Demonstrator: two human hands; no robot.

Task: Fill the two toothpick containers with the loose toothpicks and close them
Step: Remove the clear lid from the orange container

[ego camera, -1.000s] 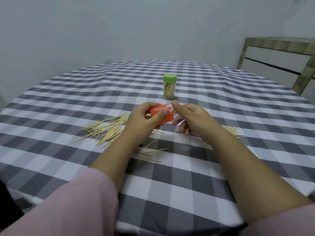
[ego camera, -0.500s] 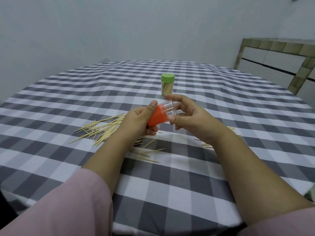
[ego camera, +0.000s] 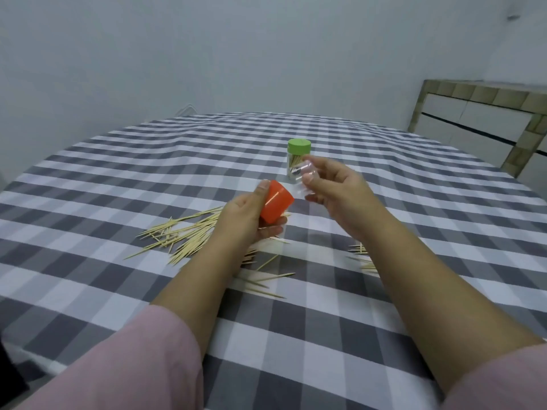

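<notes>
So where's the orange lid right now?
In the head view the orange lid sits in the left hand, just left of the clear jar held by the right hand, above the loose toothpicks.

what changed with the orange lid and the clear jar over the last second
The orange lid has come off the clear jar: the left hand drew the lid down and left, while the right hand lifted the jar up and right, so the two now sit apart. Each hand keeps its grip. The green-lidded container and the loose toothpicks on the checked tablecloth stayed put.
</notes>
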